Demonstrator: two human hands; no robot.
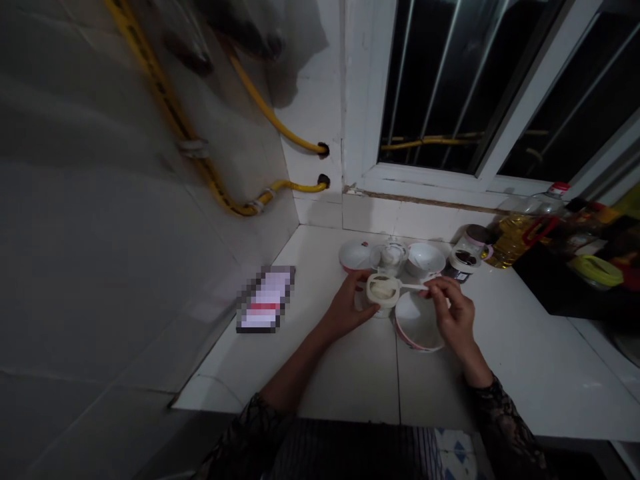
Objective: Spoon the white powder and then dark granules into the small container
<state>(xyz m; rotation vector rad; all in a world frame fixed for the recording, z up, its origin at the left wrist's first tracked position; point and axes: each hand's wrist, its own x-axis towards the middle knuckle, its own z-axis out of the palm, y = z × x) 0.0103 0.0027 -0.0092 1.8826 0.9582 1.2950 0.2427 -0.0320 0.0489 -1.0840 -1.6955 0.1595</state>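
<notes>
My left hand (350,303) is wrapped round a small white round container (383,293) with something pale inside. My right hand (453,310) pinches the end of a thin white spoon handle (413,287) that reaches into that container. Just below the container, between my hands, a white bowl (417,323) with a reddish rim pattern stands on the white counter (500,360). Behind them sit two more white bowls (425,260) and a small white lidded jar (393,255).
Dark jars (463,260) and a bottle of yellow oil (515,240) with a red handle stand at the back right by a black stove (570,280). A blurred flat object (265,300) lies at the left. Yellow gas hoses (270,197) run along the wall under the window.
</notes>
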